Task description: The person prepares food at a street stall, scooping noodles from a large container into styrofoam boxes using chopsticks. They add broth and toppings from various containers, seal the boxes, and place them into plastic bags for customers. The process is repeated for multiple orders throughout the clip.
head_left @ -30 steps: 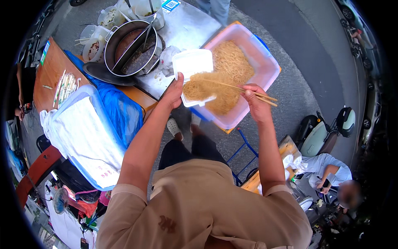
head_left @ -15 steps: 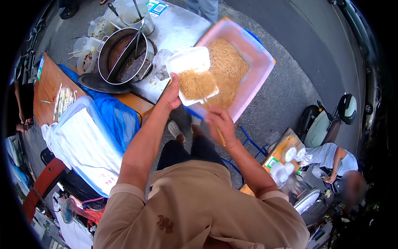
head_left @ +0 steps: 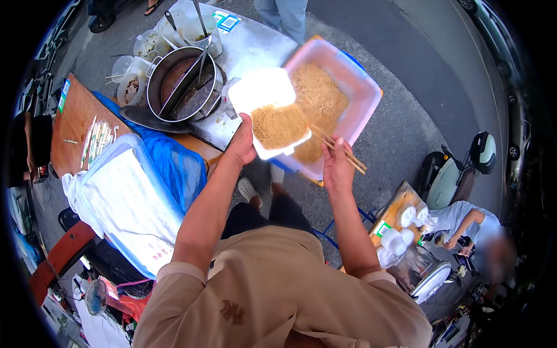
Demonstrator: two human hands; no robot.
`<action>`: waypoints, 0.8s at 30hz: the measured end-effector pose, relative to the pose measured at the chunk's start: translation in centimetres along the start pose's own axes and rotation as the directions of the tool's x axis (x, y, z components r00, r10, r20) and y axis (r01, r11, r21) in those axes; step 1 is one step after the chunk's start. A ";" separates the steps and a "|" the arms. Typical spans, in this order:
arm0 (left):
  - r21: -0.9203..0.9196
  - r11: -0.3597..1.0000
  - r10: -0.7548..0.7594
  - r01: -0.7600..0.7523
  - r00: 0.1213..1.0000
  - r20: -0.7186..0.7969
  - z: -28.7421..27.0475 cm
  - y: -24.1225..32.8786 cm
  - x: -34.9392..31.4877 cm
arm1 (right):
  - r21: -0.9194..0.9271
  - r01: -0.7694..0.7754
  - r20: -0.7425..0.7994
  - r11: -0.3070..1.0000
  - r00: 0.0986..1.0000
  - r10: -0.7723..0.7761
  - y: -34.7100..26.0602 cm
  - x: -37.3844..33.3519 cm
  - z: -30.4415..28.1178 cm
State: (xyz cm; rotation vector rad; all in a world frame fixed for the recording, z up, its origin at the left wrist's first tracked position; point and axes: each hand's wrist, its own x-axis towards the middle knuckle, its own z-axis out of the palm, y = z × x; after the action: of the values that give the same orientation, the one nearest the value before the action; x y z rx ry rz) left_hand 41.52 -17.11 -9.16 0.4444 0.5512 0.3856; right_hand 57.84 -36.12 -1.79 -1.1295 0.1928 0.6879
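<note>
My left hand (head_left: 242, 142) grips the near left edge of a white lidded takeaway box (head_left: 268, 152), its thumb along the rim. The lid (head_left: 264, 90) stands folded back on the far side. Thin yellow-brown noodles (head_left: 281, 124) heap up in the box. In my right hand (head_left: 338, 165) is a pair of wooden chopsticks (head_left: 351, 158), pinched between the fingers, with their tips at the right edge of those noodles. Under and beyond the box stands a pinkish translucent tub (head_left: 362, 110) with a large pile of the same noodles (head_left: 319, 93).
A divided metal pot (head_left: 217, 95) with ladles sits on the metal table (head_left: 252, 43) at left, with plastic containers (head_left: 130, 87) beside it. Nearer left is a white cloth (head_left: 130, 200) over a tub. At right, a person (head_left: 473, 223) sits behind a small table with white bowls (head_left: 394, 240).
My right hand has moved right and slightly away from me, swinging the chopsticks to the box's right side. The noodles in the box look fuller and spread wider.
</note>
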 end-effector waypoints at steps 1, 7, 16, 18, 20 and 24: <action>-0.001 1.000 0.017 -0.017 1.000 0.007 0.5 0.1 -0.7 | -0.047 0.096 0.010 0.994 0.995 -0.096 -0.3 -1.1 1.2; -0.077 0.993 0.097 -0.092 0.994 0.054 1.2 1.3 -4.6 | -0.536 0.785 0.683 0.309 0.619 -0.389 -1.3 -8.2 3.9; -0.131 0.988 0.112 -0.084 0.969 0.221 0.0 4.0 -7.4 | -0.427 0.893 0.851 0.141 0.450 -0.272 -7.7 -12.6 10.0; -0.144 0.985 0.128 -0.096 0.964 0.233 0.5 4.2 -8.5 | -0.448 0.874 0.808 0.188 0.486 -0.333 -9.0 -12.8 9.8; -0.138 0.986 0.126 -0.094 0.961 0.246 0.5 4.9 -8.8 | -0.398 0.859 0.715 0.322 0.511 -0.477 -9.9 -13.4 9.3; -0.155 0.985 0.111 -0.071 0.958 0.265 0.1 5.3 -9.0 | -0.495 0.808 0.573 0.320 0.580 -0.579 -10.0 -10.9 7.8</action>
State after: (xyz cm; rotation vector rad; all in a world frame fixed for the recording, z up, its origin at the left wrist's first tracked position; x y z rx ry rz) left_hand 33.36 -16.88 -2.74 0.3761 0.2325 0.4414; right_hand 53.77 -36.15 14.42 -1.6770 -0.9261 0.0610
